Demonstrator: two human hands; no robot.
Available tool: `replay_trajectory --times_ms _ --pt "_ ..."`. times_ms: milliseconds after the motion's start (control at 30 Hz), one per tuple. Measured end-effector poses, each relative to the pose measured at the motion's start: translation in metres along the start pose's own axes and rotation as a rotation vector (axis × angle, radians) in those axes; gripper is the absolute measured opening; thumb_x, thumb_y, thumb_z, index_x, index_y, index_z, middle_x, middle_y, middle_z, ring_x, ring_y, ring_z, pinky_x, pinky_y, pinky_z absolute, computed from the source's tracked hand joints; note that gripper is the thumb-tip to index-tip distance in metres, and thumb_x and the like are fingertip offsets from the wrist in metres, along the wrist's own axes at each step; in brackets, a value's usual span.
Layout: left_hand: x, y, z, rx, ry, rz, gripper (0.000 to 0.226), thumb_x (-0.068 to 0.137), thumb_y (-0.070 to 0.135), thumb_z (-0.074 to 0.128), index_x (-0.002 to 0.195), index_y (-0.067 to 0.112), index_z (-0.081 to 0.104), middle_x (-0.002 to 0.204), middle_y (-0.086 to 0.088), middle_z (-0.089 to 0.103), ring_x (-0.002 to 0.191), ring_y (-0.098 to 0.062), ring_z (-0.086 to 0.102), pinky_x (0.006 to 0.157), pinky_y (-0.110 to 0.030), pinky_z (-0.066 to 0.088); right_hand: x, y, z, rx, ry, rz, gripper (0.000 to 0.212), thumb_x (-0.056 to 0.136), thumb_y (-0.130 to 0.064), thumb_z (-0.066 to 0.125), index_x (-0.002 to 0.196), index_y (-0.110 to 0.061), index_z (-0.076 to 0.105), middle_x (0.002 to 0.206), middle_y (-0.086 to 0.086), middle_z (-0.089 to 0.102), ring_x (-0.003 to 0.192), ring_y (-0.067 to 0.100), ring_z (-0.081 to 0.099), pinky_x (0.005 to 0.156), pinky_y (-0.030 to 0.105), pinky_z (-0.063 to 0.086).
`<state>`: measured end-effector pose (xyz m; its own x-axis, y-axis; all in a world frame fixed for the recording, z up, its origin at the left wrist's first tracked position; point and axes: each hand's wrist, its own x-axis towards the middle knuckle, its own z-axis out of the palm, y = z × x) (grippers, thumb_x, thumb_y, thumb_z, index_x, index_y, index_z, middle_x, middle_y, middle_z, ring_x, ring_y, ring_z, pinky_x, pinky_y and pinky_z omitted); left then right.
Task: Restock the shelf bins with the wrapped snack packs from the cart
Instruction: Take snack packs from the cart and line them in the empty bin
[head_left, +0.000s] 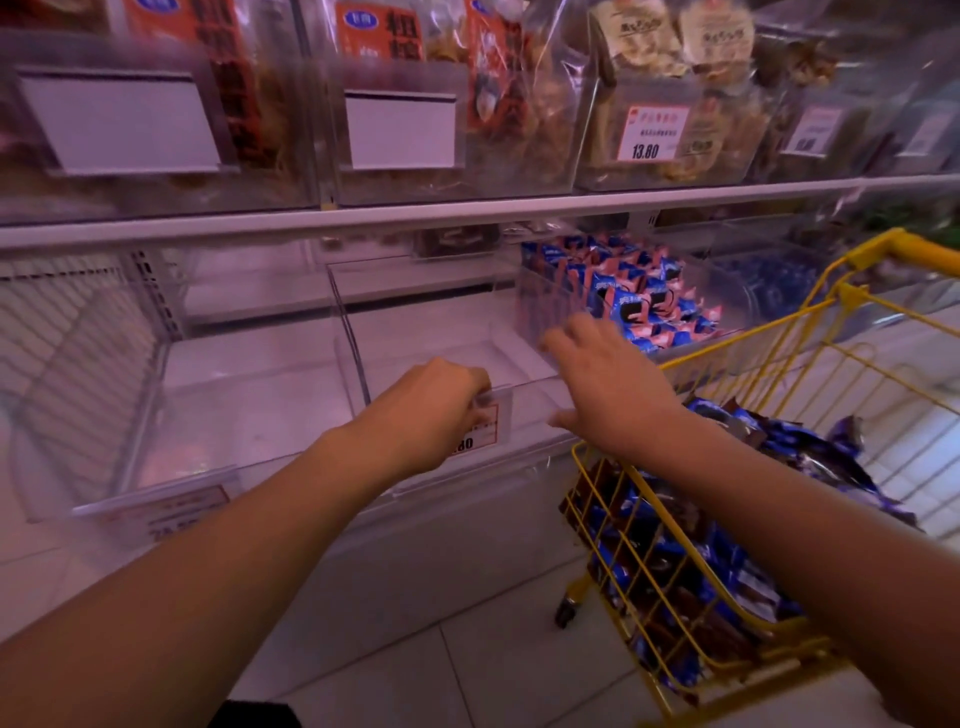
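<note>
An empty clear plastic bin (441, 343) sits on the lower shelf at centre. My left hand (436, 405) grips its front edge at the price tag (480, 426). My right hand (608, 379) hovers over the bin's right front corner with fingers spread and holds nothing. To the right, a neighbouring bin holds blue and orange wrapped snack packs (639, 296). The yellow wire cart (691, 587) stands at the lower right, filled with blue and brown wrapped snack packs (810, 457).
Another empty clear bin (218, 410) sits to the left, beside a wire divider (78, 353). The upper shelf (467, 208) carries bins of bagged snacks with price cards. White tiled floor lies below the shelf.
</note>
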<state>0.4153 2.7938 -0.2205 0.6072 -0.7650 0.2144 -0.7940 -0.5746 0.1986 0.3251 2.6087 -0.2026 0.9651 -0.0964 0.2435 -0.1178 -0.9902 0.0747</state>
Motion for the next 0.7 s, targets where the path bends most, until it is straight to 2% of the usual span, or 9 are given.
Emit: replay_trajectory --times_ms 33,67,100,167,200,267,467,600,700 --pt "-0.001 0.001 0.001 -0.006 -0.004 -0.012 0.007 0.097 0.024 0.056 0.096 0.021 0.062 0.090 -0.001 0.065 0.077 -0.019 0.061 0.069 -0.037 0.054 -0.006 0.005 0.002 -0.070 0.022 0.112 0.072 0.071 -0.039 0.085 0.124 -0.015 0.041 0.123 0.008 0.044 0.113 0.029 0.047 0.084 0.040 0.050" --pt "-0.001 0.002 0.001 -0.020 -0.011 -0.023 0.007 0.097 0.024 0.055 0.097 0.021 0.061 0.093 -0.001 0.064 0.079 -0.020 0.060 0.069 -0.035 0.053 -0.013 0.009 0.003 -0.082 0.006 0.216 0.074 0.069 -0.036 0.085 0.122 -0.013 0.038 0.120 0.010 0.044 0.109 0.031 0.050 0.076 0.039 0.049" --pt "-0.002 0.003 0.001 -0.030 -0.018 -0.030 0.007 0.097 0.024 0.054 0.097 0.021 0.061 0.095 -0.002 0.064 0.080 -0.020 0.060 0.068 -0.033 0.050 -0.019 0.012 0.004 -0.052 -0.052 0.290 0.066 0.072 -0.034 0.082 0.117 -0.012 0.039 0.114 0.010 0.048 0.101 0.031 0.055 0.069 0.037 0.046" --pt "-0.002 0.004 0.001 -0.031 -0.026 -0.030 0.006 0.097 0.024 0.054 0.096 0.021 0.059 0.097 -0.003 0.064 0.082 -0.020 0.059 0.069 -0.033 0.048 -0.023 0.017 0.007 0.029 -0.196 0.311 0.033 0.082 -0.034 0.070 0.097 -0.013 0.049 0.100 0.010 0.061 0.084 0.028 0.059 0.064 0.034 0.042" --pt "-0.002 0.004 0.001 -0.027 -0.029 -0.028 0.005 0.097 0.025 0.054 0.094 0.022 0.058 0.097 -0.003 0.064 0.082 -0.021 0.059 0.068 -0.033 0.048 -0.024 0.019 0.008 0.056 -0.249 0.298 0.023 0.086 -0.032 0.064 0.089 -0.013 0.051 0.099 0.012 0.064 0.084 0.030 0.060 0.065 0.033 0.042" --pt "-0.002 0.007 0.004 -0.026 -0.051 -0.028 0.007 0.097 0.026 0.055 0.090 0.025 0.054 0.093 -0.002 0.062 0.078 -0.019 0.058 0.064 -0.030 0.046 -0.027 0.021 0.008 0.059 -0.282 0.285 0.013 0.091 -0.025 0.056 0.090 -0.012 0.054 0.105 0.016 0.064 0.095 0.034 0.063 0.071 0.035 0.045" --pt "-0.002 0.011 0.011 -0.031 -0.056 -0.011 0.009 0.096 0.025 0.059 0.088 0.021 0.056 0.086 0.004 0.053 0.070 -0.013 0.050 0.062 -0.029 0.041 -0.036 0.042 0.010 -0.010 -0.218 0.351 0.018 0.090 -0.019 0.056 0.104 -0.011 0.064 0.112 0.016 0.065 0.106 0.036 0.063 0.083 0.040 0.052" --pt "-0.004 0.020 0.013 -0.031 -0.133 0.006 0.019 0.096 0.028 0.058 0.079 0.025 0.052 0.080 0.003 0.052 0.071 -0.016 0.053 0.064 -0.033 0.047 -0.039 0.062 0.013 0.011 -0.244 0.332 0.013 0.094 -0.021 0.052 0.082 -0.017 0.054 0.106 0.018 0.065 0.103 0.037 0.063 0.084 0.045 0.054" --pt "0.000 0.027 0.014 -0.013 -0.169 0.016 0.028 0.096 0.030 0.056 0.071 0.026 0.045 0.075 0.005 0.048 0.069 -0.017 0.050 0.056 -0.031 0.034 -0.042 0.069 0.015 -0.003 -0.249 0.332 0.020 0.096 -0.025 0.051 0.076 -0.022 0.050 0.102 0.014 0.065 0.097 0.035 0.064 0.082 0.044 0.054"
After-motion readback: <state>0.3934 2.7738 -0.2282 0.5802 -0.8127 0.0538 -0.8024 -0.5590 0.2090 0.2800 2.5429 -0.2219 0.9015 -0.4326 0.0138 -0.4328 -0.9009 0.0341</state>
